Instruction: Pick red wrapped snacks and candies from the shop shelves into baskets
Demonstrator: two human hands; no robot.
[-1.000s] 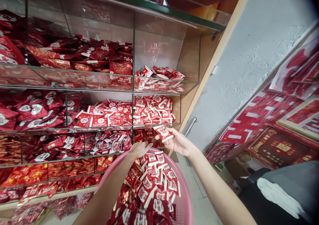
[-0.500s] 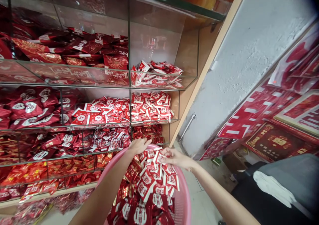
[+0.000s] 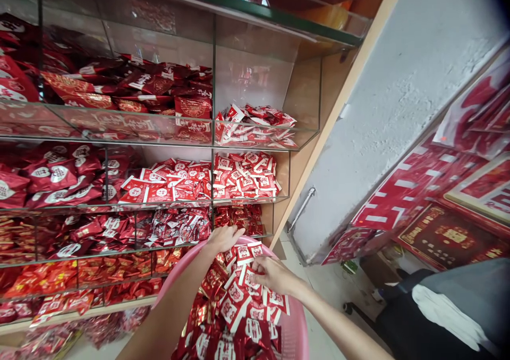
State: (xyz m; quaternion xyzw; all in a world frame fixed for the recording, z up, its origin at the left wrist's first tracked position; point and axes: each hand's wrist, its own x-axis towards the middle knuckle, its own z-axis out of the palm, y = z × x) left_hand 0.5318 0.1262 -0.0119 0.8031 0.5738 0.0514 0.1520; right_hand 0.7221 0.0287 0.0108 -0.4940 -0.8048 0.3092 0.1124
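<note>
A pink plastic basket (image 3: 298,325) sits below me, filled with small red packets. My left hand (image 3: 226,239) is closed over its far rim, beside the shelves. Inside the basket, my right hand (image 3: 274,274) has its fingers curled at a red-and-white packet (image 3: 247,279) on top of the pile; the fingertips partly cover it. Near me in the same basket lie darker red packets with white labels (image 3: 253,331). Shiny red-and-gold packets (image 3: 213,277) lie along the left, partly hidden by my left forearm.
Glass-fronted shelves (image 3: 175,126) full of red packets rise ahead and to the left. A wooden side panel (image 3: 306,174) borders a grey wall (image 3: 378,99). Red decorations (image 3: 394,190) hang at right, above a dark seat with a white cloth (image 3: 446,315). Bagged packets (image 3: 103,328) lie under the lowest shelf.
My right hand has moved slightly down and left over the packets, its fingers now more curled. My left hand stays on the rim. The view has shifted a little.
</note>
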